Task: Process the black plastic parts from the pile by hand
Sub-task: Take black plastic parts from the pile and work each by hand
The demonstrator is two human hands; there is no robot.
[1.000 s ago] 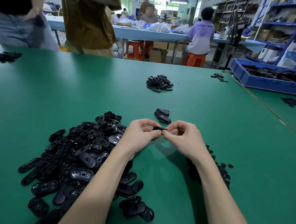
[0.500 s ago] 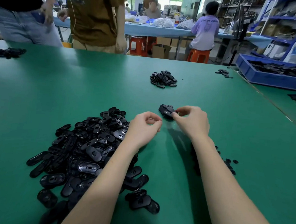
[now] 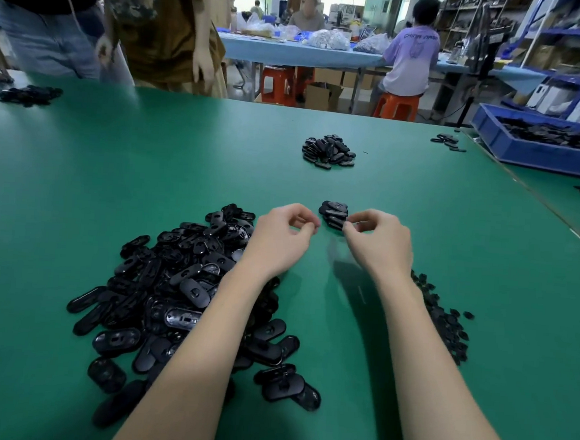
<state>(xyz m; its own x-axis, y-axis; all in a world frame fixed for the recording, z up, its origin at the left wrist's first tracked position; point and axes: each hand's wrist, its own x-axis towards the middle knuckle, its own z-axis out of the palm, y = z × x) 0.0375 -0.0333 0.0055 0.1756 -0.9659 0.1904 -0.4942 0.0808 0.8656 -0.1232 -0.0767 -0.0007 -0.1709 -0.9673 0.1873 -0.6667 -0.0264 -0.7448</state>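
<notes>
Near edge first: big pile (image 3: 180, 291) of black plastic parts sits at 7–8 o'clock from the hands, running under the left forearm. Plenty unprocessed, so task looks early-to-mid.

Scatter of small black bits (image 3: 446, 320) lies at 5 o'clock, beside the right forearm. Probably trimmed-off scrap, can't confirm.

Left hand (image 3: 282, 238): fingers curled, thumb near fingertips, nothing visible in it. Right hand (image 3: 379, 241): same curl, fingertips touching or just short of the small stack (image 3: 333, 214) at 12 o'clock; can't tell whether it pinches a part.

Judgement: between parts, one apparently just set on the stack. Next move calls for the left hand to swing to 8 o'clock and lift a single part off the top of the pile, without dragging neighbours.

Further out on the green desk (image 3: 79, 170): another heap (image 3: 328, 151) at 12 o'clock, well apart. Blue bin (image 3: 526, 152) of parts at 2 o'clock.
</notes>
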